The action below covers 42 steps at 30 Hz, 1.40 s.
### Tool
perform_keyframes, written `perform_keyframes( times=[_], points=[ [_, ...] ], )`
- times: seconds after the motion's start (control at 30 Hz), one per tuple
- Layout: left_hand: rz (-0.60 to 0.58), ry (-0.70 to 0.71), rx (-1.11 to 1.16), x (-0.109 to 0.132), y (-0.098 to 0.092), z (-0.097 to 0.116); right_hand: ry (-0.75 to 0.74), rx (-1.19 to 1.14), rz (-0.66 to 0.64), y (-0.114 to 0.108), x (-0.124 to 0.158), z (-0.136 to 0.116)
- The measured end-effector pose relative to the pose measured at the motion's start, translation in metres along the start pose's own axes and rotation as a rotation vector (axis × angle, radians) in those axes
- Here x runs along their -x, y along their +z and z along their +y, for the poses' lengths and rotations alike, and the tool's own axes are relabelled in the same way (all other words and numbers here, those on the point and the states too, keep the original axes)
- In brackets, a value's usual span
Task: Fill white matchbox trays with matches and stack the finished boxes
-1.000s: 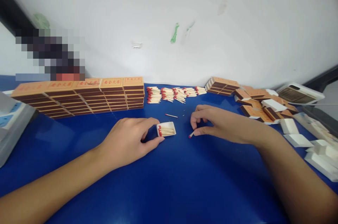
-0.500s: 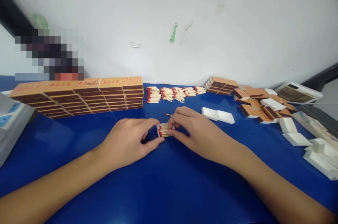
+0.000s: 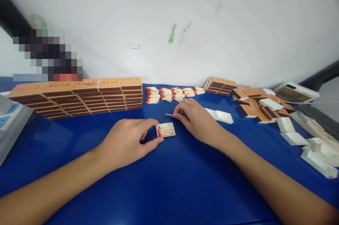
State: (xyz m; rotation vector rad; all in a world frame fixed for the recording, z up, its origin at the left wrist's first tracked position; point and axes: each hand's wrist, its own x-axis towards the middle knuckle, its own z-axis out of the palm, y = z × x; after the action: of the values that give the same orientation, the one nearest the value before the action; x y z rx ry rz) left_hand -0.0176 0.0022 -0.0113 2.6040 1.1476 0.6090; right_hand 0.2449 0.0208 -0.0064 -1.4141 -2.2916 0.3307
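A small white matchbox tray (image 3: 169, 125) lies on the blue table, partly filled with red-headed matches whose heads point left. My left hand (image 3: 125, 142) grips its left end between thumb and forefinger. Behind and to the right of the tray, my right hand (image 3: 195, 119) is closed in a pinch on the plain end of a single match (image 3: 168, 114), which lies low over the table with its red head to the left. Farther back, several small piles of matches (image 3: 153, 95) run in a row along the wall. White inner trays (image 3: 224, 116) rest just beyond my right hand, partly hidden by it.
On the left stands a long stacked wall of closed matchboxes (image 3: 106, 94). A smaller matchbox stack (image 3: 221, 85) is at the back right, beside a loose heap of matchbox sleeves (image 3: 251, 111). More white trays (image 3: 319, 161) lie at the right edge. Part of a person, pixelated, shows behind the left stack.
My right hand has left the matchbox tray, moved back and slightly right, and pinched the loose match lying behind it. My left hand has stayed on the tray.
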Motion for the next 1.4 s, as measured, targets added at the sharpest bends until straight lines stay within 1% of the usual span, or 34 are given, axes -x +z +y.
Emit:
perform_keyframes(
  times=[0.1,0.17,0.3,0.4,0.43,0.5,0.6,0.63,0.7,0.83,0.97,1.07,1.13,1.2,1.3,1.33,1.4],
  points=[
    [0.000,-0.006,0.001,-0.001,0.000,0.001,-0.030,-0.104,0.002,-0.009,0.005,-0.011],
    [0.001,-0.002,0.005,-0.001,0.000,0.002,-0.067,-0.142,-0.056,-0.013,0.010,-0.021],
    [0.013,0.008,0.001,0.000,-0.001,0.003,-0.132,-0.062,-0.158,-0.012,0.017,-0.037],
    [0.014,0.016,-0.001,0.000,-0.001,0.002,-0.125,-0.065,-0.157,-0.012,0.017,-0.036],
    [0.012,0.015,0.001,-0.001,0.000,0.002,-0.110,-0.071,-0.130,-0.012,0.016,-0.031],
    [0.010,0.006,0.005,-0.001,0.000,0.002,-0.057,-0.018,-0.019,-0.013,0.012,-0.017],
    [0.016,-0.004,0.000,0.000,0.000,0.002,0.031,0.184,0.183,-0.010,0.000,0.011],
    [0.018,-0.005,-0.001,0.000,0.000,0.002,0.044,0.225,0.220,-0.008,-0.005,0.020],
    [0.018,-0.004,0.000,0.000,0.001,0.002,0.052,0.253,0.238,-0.003,-0.014,0.034],
    [0.010,-0.003,-0.003,0.000,0.001,0.002,0.067,0.249,0.186,0.006,-0.025,0.044],
    [0.014,0.003,-0.002,-0.001,0.001,0.002,0.107,0.244,0.101,0.004,-0.022,0.043],
    [0.011,-0.004,-0.004,0.000,0.001,0.001,0.149,0.204,0.042,-0.003,-0.013,0.038],
    [0.010,-0.012,-0.007,0.000,0.001,0.001,0.137,0.161,0.014,-0.009,-0.005,0.033],
    [0.013,-0.013,-0.007,0.000,0.000,0.001,0.098,0.107,-0.060,-0.017,0.001,0.027],
    [0.016,-0.012,-0.002,-0.001,0.000,0.000,0.085,0.035,-0.222,-0.028,0.008,0.019],
    [0.018,-0.011,0.000,-0.001,0.000,0.000,0.092,0.023,-0.256,-0.031,0.009,0.018],
    [0.021,-0.013,0.002,-0.001,-0.001,0.000,0.102,0.020,-0.272,-0.036,0.010,0.016]
  ],
)
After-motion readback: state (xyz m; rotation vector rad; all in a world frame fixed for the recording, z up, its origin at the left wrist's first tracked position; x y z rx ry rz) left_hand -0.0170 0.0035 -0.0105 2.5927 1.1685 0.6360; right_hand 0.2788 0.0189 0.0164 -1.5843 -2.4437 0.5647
